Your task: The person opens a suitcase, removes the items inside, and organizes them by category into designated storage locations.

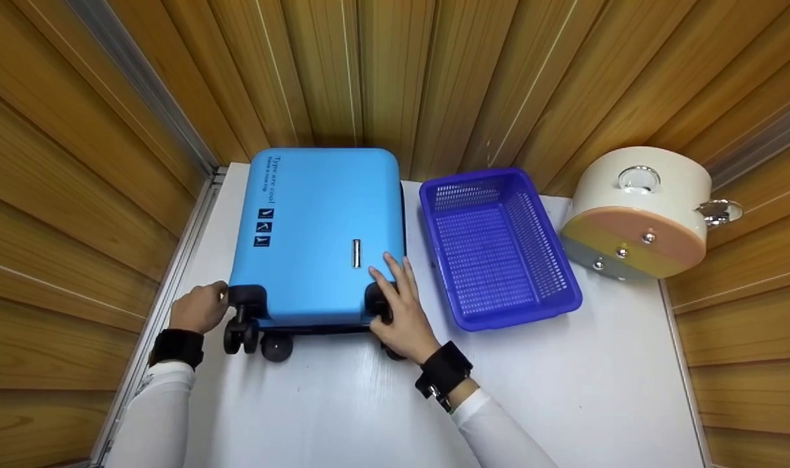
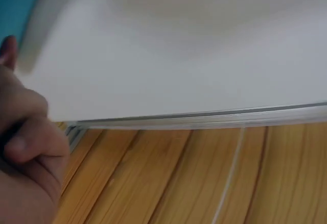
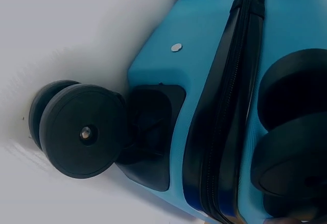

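Note:
A light blue suitcase (image 1: pixel 316 214) lies flat on the white table, its black wheels (image 3: pixel 84 132) facing me. At its near left corner, my left hand (image 1: pixel 198 308) grips the edge beside a wheel; the left wrist view shows curled fingers (image 2: pixel 36 137), and what lies inside them is mostly hidden. My right hand (image 1: pixel 404 322) holds the near right corner, fingers spread over the top and thumb at the wheel side. A dark zipper seam (image 3: pixel 225 112) runs between the two shells and looks closed where it shows.
Right of the suitcase stands a purple plastic basket (image 1: pixel 437 260) with nothing in it. Farther right is a cream rounded box (image 1: pixel 603 182) with coloured drawer fronts, round knobs and chrome handles. Wood-patterned walls (image 1: pixel 395 71) enclose the white table (image 1: pixel 303 416) at the back and sides.

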Demonstrator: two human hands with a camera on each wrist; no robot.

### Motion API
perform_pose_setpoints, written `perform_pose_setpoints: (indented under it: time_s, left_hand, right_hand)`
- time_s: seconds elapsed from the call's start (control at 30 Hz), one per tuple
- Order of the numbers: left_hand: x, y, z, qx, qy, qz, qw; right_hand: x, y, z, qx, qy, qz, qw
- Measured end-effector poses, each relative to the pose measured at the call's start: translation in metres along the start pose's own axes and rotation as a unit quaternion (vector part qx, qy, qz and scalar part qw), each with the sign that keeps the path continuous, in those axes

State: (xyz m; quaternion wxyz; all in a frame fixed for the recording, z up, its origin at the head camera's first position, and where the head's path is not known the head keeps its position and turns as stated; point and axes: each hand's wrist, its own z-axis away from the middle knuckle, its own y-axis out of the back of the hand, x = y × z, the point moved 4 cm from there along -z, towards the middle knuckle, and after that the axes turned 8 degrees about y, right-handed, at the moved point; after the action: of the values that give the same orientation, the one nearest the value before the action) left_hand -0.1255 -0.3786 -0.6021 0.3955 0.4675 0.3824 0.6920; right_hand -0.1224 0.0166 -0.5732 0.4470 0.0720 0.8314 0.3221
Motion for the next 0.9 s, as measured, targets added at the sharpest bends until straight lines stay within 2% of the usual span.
perform_pose_setpoints:
  time_s: [0.1, 0.2, 0.33, 0.43, 0.57, 0.63, 0.7, 0.8, 0.9]
  left_hand:
    - [0.014, 0.018, 0.003, 0.033, 0.009, 0.038, 0.9987]
    - [0.036, 0.039, 0.011, 0.103, -0.005, 0.077, 0.9917]
    - [0.077, 0.055, 0.027, 0.188, -0.051, 0.098, 0.9760]
    - [0.111, 0.054, 0.043, 0.217, -0.104, 0.096, 0.9657]
    - [0.154, 0.032, 0.065, 0.226, -0.179, 0.071, 0.9548]
    - [0.172, 0.015, 0.075, 0.233, -0.210, 0.047, 0.9484]
    - [0.185, -0.006, 0.084, 0.246, -0.227, 0.018, 0.9420]
    - [0.197, -0.038, 0.096, 0.274, -0.223, -0.017, 0.9356]
    - [0.198, -0.066, 0.104, 0.285, -0.201, -0.041, 0.9362]
  right_hand:
    - [0.000, -0.002, 0.003, 0.021, -0.004, 0.001, 0.9998]
    - [0.000, -0.006, 0.011, 0.058, -0.018, -0.013, 0.9981]
    - [-0.001, -0.011, 0.025, 0.092, -0.037, -0.047, 0.9940]
    - [-0.003, -0.014, 0.035, 0.095, -0.039, -0.059, 0.9930]
    - [-0.002, -0.018, 0.047, 0.095, -0.026, -0.054, 0.9936]
    - [-0.001, -0.019, 0.054, 0.099, -0.016, -0.042, 0.9940]
    - [0.000, -0.021, 0.060, 0.107, -0.002, -0.027, 0.9939]
    - [0.002, -0.022, 0.066, 0.118, 0.008, -0.006, 0.9930]
    - [0.001, -0.022, 0.066, 0.135, 0.021, 0.002, 0.9906]
